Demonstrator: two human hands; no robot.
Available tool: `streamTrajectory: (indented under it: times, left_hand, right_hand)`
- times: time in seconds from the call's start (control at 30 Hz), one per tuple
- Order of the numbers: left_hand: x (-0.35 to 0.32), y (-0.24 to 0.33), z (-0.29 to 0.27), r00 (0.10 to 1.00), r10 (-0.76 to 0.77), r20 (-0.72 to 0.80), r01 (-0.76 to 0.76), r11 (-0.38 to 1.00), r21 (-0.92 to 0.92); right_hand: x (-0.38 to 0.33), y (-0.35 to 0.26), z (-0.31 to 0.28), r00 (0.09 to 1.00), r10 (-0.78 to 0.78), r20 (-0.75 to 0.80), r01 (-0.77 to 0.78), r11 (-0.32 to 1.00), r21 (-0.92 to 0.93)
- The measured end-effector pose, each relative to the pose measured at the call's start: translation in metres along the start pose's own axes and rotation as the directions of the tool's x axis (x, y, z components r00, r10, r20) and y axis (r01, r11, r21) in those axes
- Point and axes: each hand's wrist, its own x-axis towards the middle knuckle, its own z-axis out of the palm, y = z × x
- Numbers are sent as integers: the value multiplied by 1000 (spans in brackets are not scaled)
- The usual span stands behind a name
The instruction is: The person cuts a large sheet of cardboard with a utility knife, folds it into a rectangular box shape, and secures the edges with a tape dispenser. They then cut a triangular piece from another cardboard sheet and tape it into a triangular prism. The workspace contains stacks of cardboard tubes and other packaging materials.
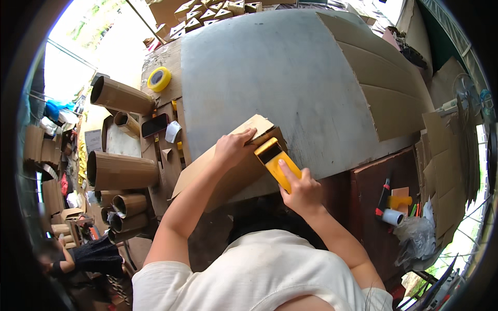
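Note:
A long folded piece of brown cardboard [244, 173] lies at a slant over the near edge of the grey work surface [270, 67]. My left hand [233, 149] grips it close to its far end, fingers bent over the pale upper face. My right hand [301, 189] is wrapped round a yellow handheld tool [280, 165] with a dark band near its front end, the thumb lying along its top. That front end is right beside the cardboard's far end; I cannot tell whether the two touch.
Yellow tape [159, 79], a dark phone [155, 125] and several cardboard tubes [124, 171] are at the left. A flat cardboard sheet [384, 78] covers the right side. Low right are a clear plastic bag [416, 241] and small tools. Another person [93, 257] is at far lower left.

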Motion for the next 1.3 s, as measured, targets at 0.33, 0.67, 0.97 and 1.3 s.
streamTrajectory:
  times: [0.33,0.67,0.97,1.3]
  left_hand:
    - [45,32,-5,938,-272,217,238,957,168]
    - [47,22,13,973,-199,119,162,950,267]
    - [48,28,10,966,-206,155,153,943,297]
    - [44,26,15,992,-112,54,103,984,145]
  right_hand:
    - [3,12,32,999,24,-36,-20,994,109]
    - [-70,36,70,991,128,23,-130,976,175]
    - [-24,30,71,957,157,243,-161,987,-1]
    - [32,4,55,745,315,589,-225,948,-223]
